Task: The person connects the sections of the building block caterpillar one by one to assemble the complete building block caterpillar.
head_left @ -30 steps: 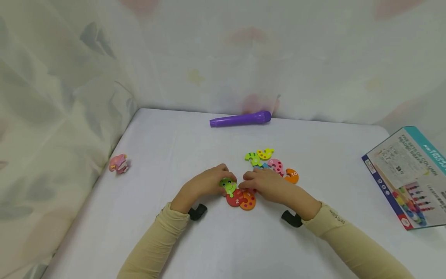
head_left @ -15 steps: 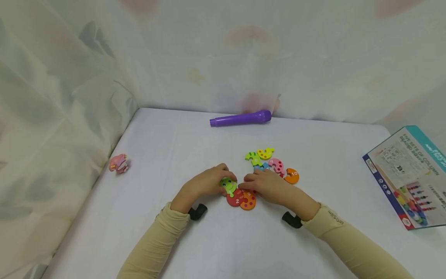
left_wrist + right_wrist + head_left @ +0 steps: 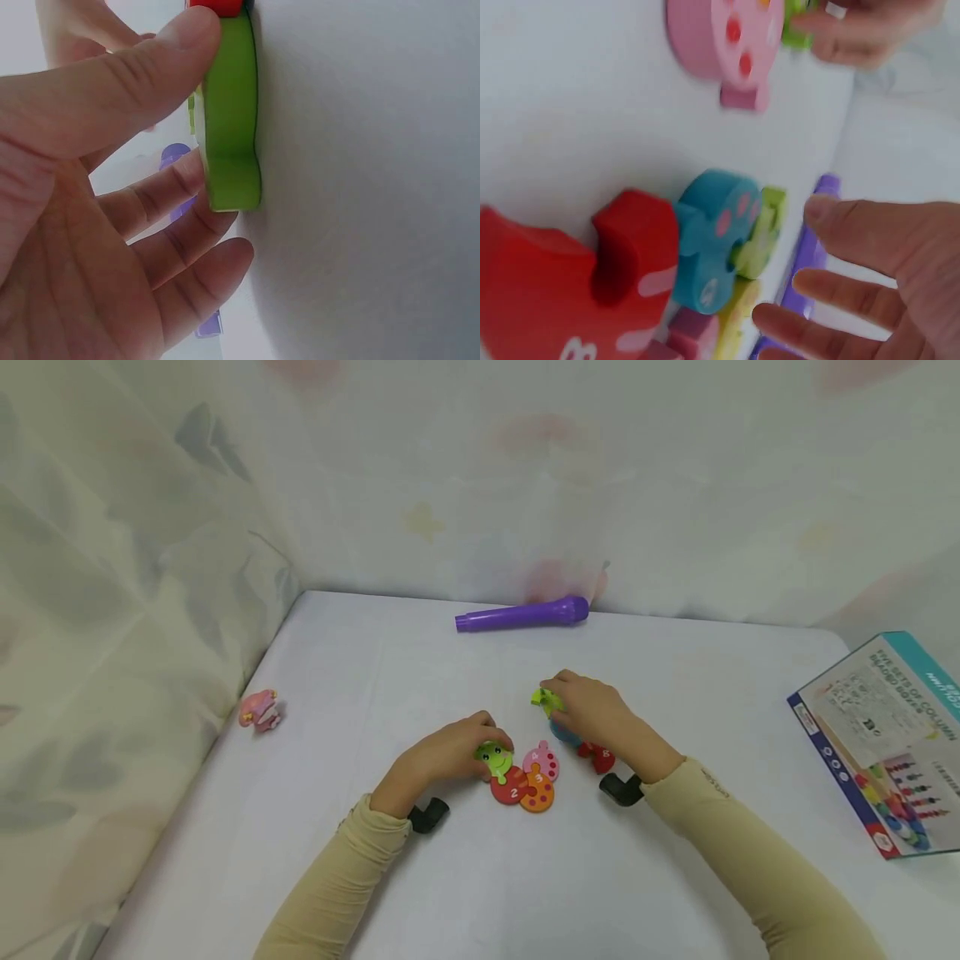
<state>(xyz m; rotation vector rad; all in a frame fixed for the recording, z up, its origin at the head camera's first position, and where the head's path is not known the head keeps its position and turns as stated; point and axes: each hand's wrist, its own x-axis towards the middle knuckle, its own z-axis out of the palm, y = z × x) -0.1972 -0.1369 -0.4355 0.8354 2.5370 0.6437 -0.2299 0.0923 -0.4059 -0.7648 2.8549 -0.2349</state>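
My left hand (image 3: 450, 752) grips the green smiling head piece (image 3: 495, 762) of a number caterpillar puzzle, thumb on one side and fingers on the other. Joined in a curve from it are a red piece marked 2 (image 3: 510, 788), an orange spotted piece (image 3: 537, 798) and a pink spotted piece (image 3: 542, 763). Over the loose pieces farther right is my right hand (image 3: 596, 714); its thumb and fingers are spread and hold nothing in the right wrist view. Near it lie a blue piece (image 3: 712, 199), a light green piece (image 3: 761, 244), a yellow piece (image 3: 733, 322) and a red piece (image 3: 641, 232).
A purple toy microphone (image 3: 522, 615) lies along the back of the white table (image 3: 450, 893). At the left edge sits a small pink figurine (image 3: 260, 710). A colourful cardboard box (image 3: 881, 747) stands at the right edge. Patterned cloth (image 3: 450, 477) hangs behind the table.
My right hand has left the pink spotted piece, which now shows beside the orange one, and moved back and right over the loose pieces. My left hand stays on the green head piece.
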